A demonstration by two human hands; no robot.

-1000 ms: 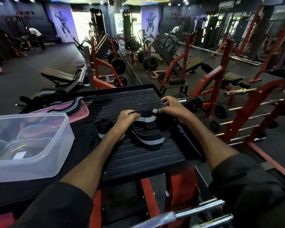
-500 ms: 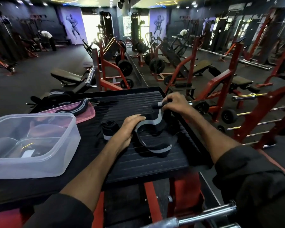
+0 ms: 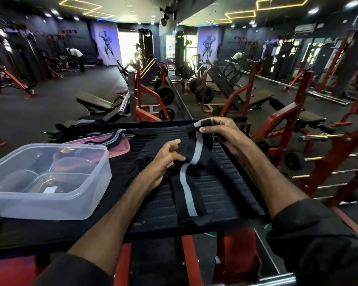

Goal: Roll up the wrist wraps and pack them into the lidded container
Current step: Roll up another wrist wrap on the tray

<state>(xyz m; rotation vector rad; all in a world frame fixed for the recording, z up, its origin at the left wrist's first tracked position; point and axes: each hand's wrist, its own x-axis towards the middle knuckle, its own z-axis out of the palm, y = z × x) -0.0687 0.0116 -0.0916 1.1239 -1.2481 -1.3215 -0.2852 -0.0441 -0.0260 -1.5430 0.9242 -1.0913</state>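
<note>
A long black wrist wrap with a grey stripe (image 3: 189, 182) stretches from the far side of the ribbed black platform (image 3: 225, 182) towards me. My right hand (image 3: 221, 131) pinches its far end, lifted above the platform. My left hand (image 3: 165, 159) grips the wrap's middle. A rolled black wrap (image 3: 144, 163) lies just left of my left hand. The clear plastic container (image 3: 50, 180) stands open at the left. Its pink lid (image 3: 114, 146) lies behind it with another striped wrap (image 3: 110, 137) draped over it.
More black wraps (image 3: 87, 123) are piled at the platform's far left corner. Red steel frame parts (image 3: 236, 250) sit below the platform's near edge. Red benches, barbells and weight plates fill the gym floor beyond; a person bends over far left.
The bunched wrap has been pulled out straight. My right hand has lifted its end up and away, and my left hand has shifted along it to the middle.
</note>
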